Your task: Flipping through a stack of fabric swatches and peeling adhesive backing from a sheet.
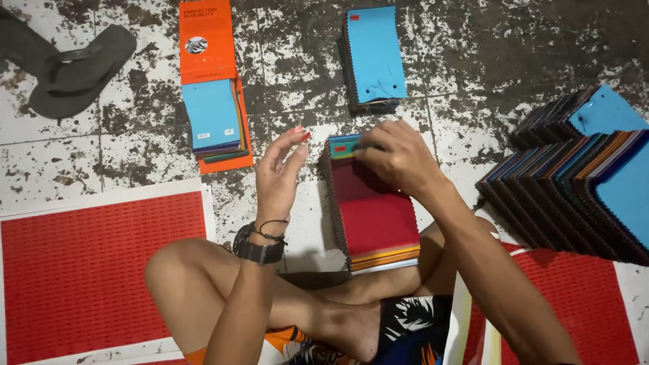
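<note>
Fabric swatch stack (375, 216) on the floor (473, 54) between the crossed legs and both hands: rectangular, topmost sheet deep red with a fine woven grain, orange, yellow and white layers peeking out along its near edge, a teal and green strip at the far end. Right hand (399, 159) curled over that far end, fingertips pinched on the teal-green edge, knuckles up. Left hand (280, 172) raised just beside the stack's left edge, touching nothing, fingers loosely spread and slightly bent, nails painted red; black watch (257, 249) and thin dark cords at the wrist.

Cracked, mottled floor, white paint flaking over dark grey. Further out, second swatch stack (373, 57) with a smooth sky-blue top sheet, two small punched holes near its lower edge, dark serrated edges down its side. Left of it, orange folder (209, 47), glossy card, with a blue-topped swatch bundle (213, 115) resting on its lower half. Fanned row of swatch books (574, 182) at right, overlapping like shingles, blues, browns and orange, zigzag-cut borders. Red ribbed mat (81, 270) with a white border at lower left, another red mat (581, 297) at lower right. Dark rubber sandal (74, 71) in the far left corner, well apart from everything else
</note>
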